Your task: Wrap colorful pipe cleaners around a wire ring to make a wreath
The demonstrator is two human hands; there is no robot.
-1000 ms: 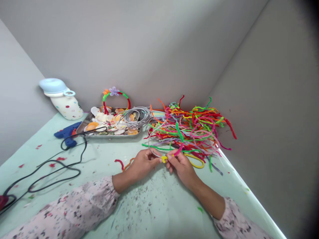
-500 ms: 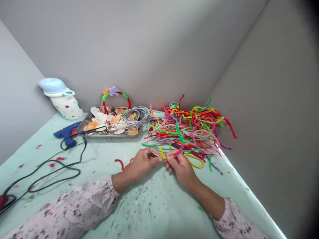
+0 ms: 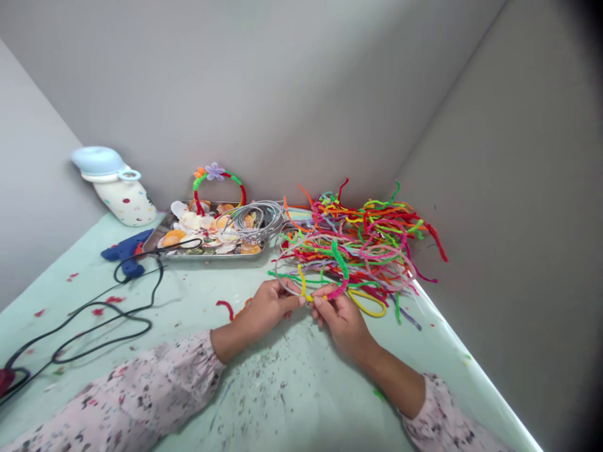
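Note:
Between both hands is a thin grey headband hoop [image 3: 279, 276], its far part hard to separate from the pile behind. One side is wrapped with a green pipe cleaner [image 3: 340, 260] and a pink pipe cleaner [image 3: 336, 292]. A yellow pipe cleaner [image 3: 302, 276] goes around the hoop between my fingertips, with a loose end standing up. My left hand [image 3: 271, 304] is closed in a pinch on the hoop beside the yellow piece. My right hand [image 3: 343, 319] is closed, thumb and finger pinching the yellow piece near the pink wrap. The curled fingers hide some of the hoop.
Behind the hands lies a tangled pile of pipe cleaners [image 3: 372, 251]. A metal tray [image 3: 221, 260] holds shells, grey hoops [image 3: 259, 220] and a flowered headband [image 3: 215, 171]. At left are a blue glue gun [image 3: 129, 248], its black cord [image 3: 155, 295] and a bottle [image 3: 125, 198].
The loose yellow end stands taller and farther left than before. The hoop's green and pink part has tilted slightly; both hands stay nearly in place.

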